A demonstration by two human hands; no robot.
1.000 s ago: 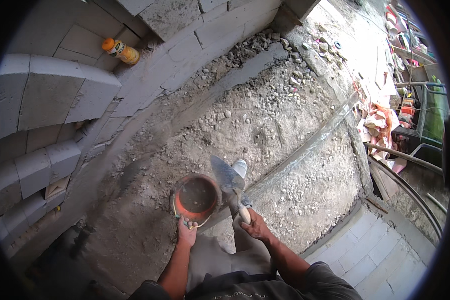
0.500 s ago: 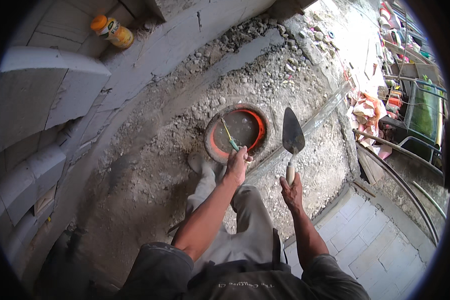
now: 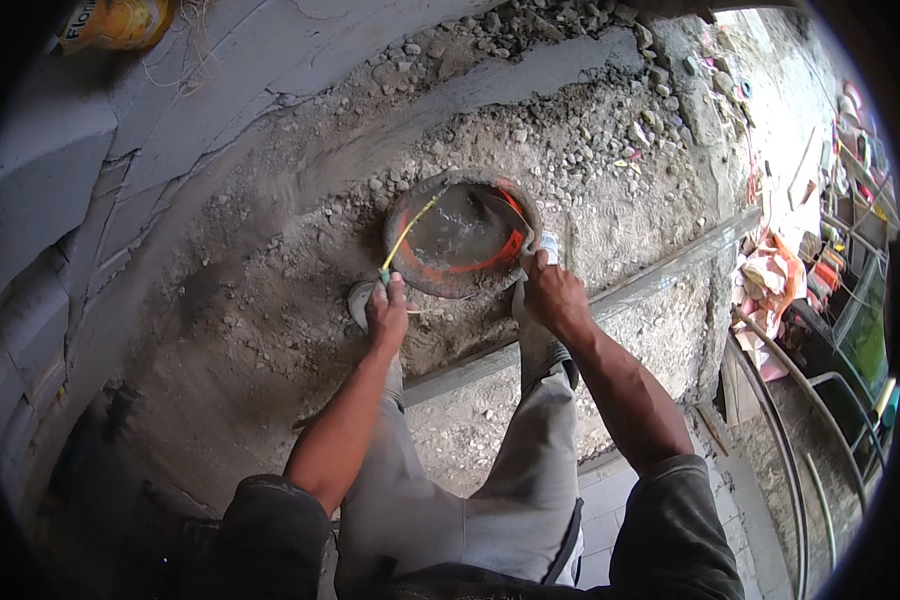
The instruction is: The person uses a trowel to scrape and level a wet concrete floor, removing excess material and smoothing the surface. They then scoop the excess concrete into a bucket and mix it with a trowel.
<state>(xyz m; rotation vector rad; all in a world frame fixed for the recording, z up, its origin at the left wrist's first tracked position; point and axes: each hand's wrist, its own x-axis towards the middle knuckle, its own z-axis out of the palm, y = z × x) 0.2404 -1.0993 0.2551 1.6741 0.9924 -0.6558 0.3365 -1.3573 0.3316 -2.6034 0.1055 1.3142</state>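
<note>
Rubbly ground (image 3: 290,330) shows behind bucket (image 3: 442,281), trowel (image 3: 503,210) partly hidden.

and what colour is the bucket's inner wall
Bucket's inner wall: orange, partly coated grey, clearest in the head view.

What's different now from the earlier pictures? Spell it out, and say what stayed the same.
The bucket has moved away from the body since the first picture, to between the feet. The trowel, clear of the bucket half a second ago, has swung left, its blade now inside. Unchanged: the right hand grips the trowel, the left hand the bucket's handle.
</note>
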